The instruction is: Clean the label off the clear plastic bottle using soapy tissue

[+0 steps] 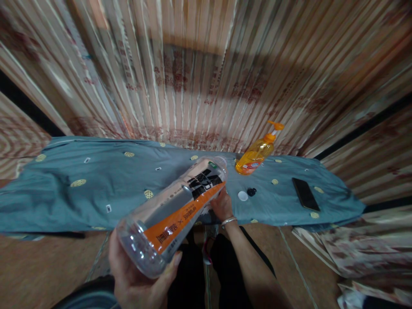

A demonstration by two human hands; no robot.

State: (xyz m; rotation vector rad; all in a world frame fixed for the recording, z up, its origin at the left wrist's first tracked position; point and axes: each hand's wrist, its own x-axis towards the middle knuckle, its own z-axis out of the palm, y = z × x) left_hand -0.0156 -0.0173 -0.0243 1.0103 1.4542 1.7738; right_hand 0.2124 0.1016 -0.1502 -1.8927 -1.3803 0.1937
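Observation:
Tilted across the middle of the view is a large clear plastic bottle point(180, 210) with an orange, grey and black label. My left hand point(138, 270) is closed round its base, thumb at the near side. My right hand point(222, 204), with a bracelet at the wrist, grips the bottle near its neck end; some of those fingers are hidden behind it. Past the neck stands an orange pump bottle point(255, 154) of yellow-orange liquid. A white round cap point(243, 196) and a small black object point(251, 192) lie to the right of my right hand.
A blue-green cloth with yellow patterns point(106, 184) covers the bench in front of me. A black phone point(305, 194) lies on its right part. Behind hangs a pleated patterned curtain point(199, 86). A dark round rim point(90, 296) shows at the bottom left.

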